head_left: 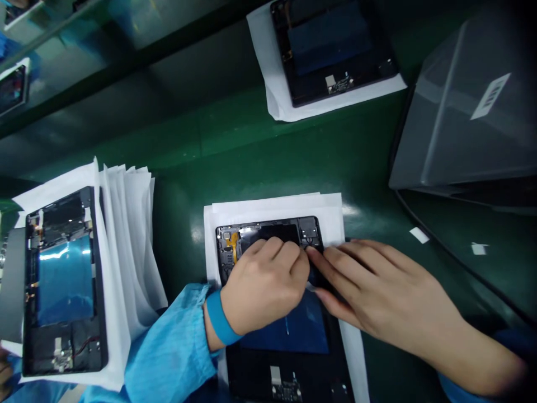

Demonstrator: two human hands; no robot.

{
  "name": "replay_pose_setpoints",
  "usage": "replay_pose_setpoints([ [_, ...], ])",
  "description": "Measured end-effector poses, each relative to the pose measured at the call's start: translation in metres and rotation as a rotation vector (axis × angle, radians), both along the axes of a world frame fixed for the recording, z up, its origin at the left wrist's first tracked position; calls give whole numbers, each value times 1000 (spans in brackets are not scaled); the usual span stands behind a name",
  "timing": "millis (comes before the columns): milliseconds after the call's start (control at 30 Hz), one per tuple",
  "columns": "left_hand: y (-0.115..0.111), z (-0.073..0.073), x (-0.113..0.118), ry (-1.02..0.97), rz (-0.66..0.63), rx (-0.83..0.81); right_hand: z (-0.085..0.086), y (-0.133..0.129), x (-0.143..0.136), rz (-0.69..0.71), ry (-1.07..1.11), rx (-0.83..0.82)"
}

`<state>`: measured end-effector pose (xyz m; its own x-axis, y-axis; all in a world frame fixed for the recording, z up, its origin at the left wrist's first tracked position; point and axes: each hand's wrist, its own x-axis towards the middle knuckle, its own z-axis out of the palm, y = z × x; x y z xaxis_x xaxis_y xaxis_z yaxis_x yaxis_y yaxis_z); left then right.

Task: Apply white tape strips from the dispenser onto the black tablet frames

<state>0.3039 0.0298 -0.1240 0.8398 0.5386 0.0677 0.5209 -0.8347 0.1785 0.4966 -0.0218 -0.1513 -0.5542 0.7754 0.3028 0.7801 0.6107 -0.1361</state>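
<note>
An opened tablet (335,358) lies in front of me on white sheets, its inside facing up with a blue battery area (289,333), an orange flex cable (234,244) and a small circuit board. My left hand (266,282), with a blue wristband, is curled closed over the tablet's upper middle; whatever its fingertips hold is hidden. From the right, my right hand (377,291) reaches over the tablet's edge. Its fingers are stretched out, with the index fingertip touching the upper right area near thin black wires and the thumb a little apart. A small pale piece (310,286) shows between the hands.
Another opened tablet (62,347) rests on stacked white sheets (130,257) at the left. A third tablet (310,92) lies at the top. A grey box-like object (444,129) stands right, with a black cable (457,260) and white scraps (419,235) nearby on the green surface.
</note>
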Motion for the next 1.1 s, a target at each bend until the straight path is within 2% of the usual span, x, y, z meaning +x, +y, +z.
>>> replay_pose_setpoints([
  [133, -9, 7, -3, 88, -31, 101, 1, -1, -2, -1, -1, 2],
  [267, -12, 7, -8, 80, -27, 145, -4, 3, 4, -22, 132, -43],
  [567, -13, 0, -12, 50, -43, 116, -4, 11, -2, -177, 127, 62],
  [1100, -13, -4, -13, -13, -21, 122, -11, 16, -4, -168, 131, 47],
])
